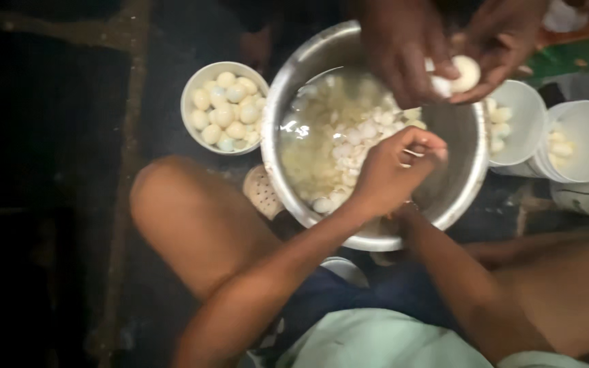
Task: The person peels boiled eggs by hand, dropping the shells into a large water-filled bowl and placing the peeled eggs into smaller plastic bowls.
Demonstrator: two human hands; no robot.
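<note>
From my feed, my left hand sits over the big steel bowl of water and eggs, fingers pinched shut on something small (can't make out what). My right hand is mostly tucked behind it at the rim, grip unclear. Another person's hands peel a boiled egg above the far rim. White bowl of peeled eggs sits left.

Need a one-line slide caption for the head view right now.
Wearer's hands work over a steel bowl of water, shells and eggs; another person's hands peel an egg beside a white bowl of peeled eggs.
</note>
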